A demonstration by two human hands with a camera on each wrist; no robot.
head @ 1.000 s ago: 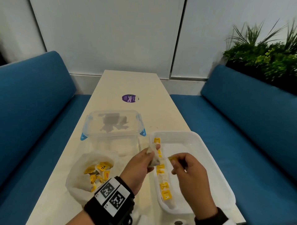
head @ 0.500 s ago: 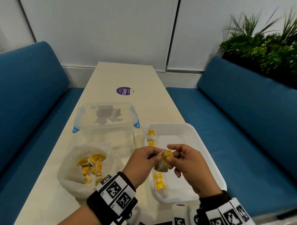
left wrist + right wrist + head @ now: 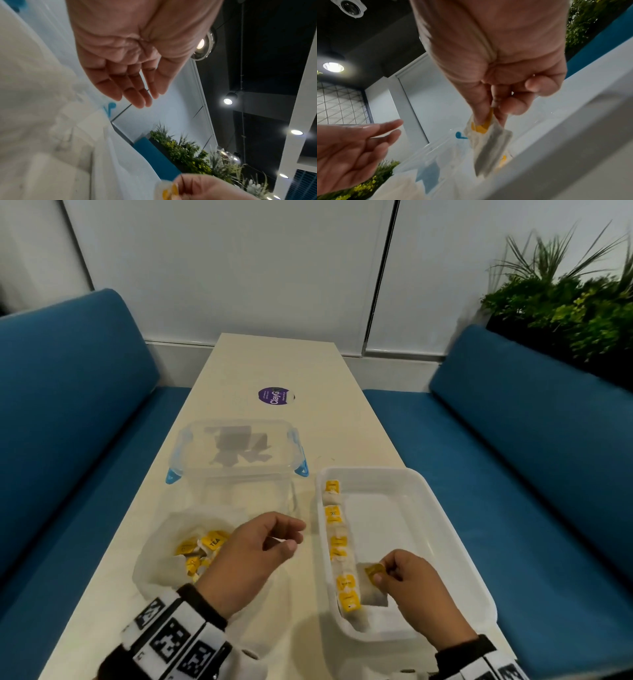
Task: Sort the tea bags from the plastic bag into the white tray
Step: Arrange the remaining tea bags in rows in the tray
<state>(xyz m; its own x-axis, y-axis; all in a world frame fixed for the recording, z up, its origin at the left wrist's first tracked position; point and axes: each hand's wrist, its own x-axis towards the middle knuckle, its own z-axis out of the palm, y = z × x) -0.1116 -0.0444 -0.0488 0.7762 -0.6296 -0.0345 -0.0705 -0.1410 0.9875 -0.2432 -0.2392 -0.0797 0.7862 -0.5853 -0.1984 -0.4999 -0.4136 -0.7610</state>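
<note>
Between blue benches, the table (image 3: 274, 364): white tray (image 3: 445, 542) has one row laid; right hand (image 3: 416, 587) pinches another tea bag (image 3: 371, 587), left hand (image 3: 253, 553) empty, relaxed; plastic bag (image 3: 154, 559) holds several more.

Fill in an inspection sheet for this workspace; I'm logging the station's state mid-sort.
Surface: cream table, purple sticker.
Job's things: white tray holds a row of tea bags along its left wall; plastic bag holds more.
Clutter: clear lidded container.
Hands: right hand pinches held tea bag in the tray; left hand holds nothing.
Cables: nothing seen.
Surroundings: blue benches, plants.
</note>
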